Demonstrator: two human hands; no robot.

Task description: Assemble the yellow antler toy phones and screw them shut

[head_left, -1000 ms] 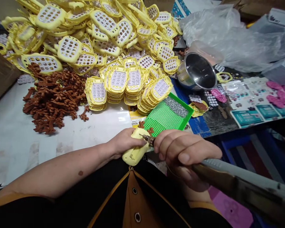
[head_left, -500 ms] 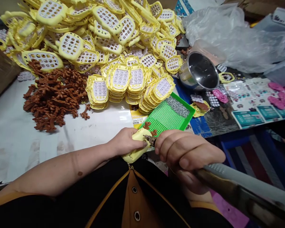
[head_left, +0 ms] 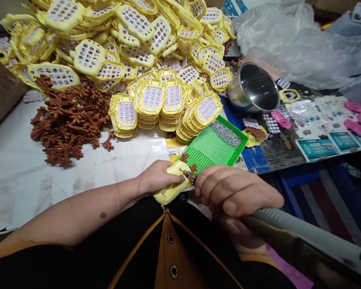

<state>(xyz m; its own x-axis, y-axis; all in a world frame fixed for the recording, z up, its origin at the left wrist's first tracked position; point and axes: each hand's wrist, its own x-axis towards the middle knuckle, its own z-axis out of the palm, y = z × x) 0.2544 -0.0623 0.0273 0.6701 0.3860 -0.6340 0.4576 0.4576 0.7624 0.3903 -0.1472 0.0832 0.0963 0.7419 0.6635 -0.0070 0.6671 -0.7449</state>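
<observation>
In the head view, your left hand grips the yellow toy at your waist, and your right hand is closed around the driver, its tip at the toy's upper face. Brown antlers at the far end seem fitted; whether a screw is fully in, I cannot tell. Many stacked panels look unassembled. Screws lie in the green tray beyond; nothing visible blocks the driver.

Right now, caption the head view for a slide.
Left hand grips a yellow casing; right hand points a screwdriver at it.
</observation>
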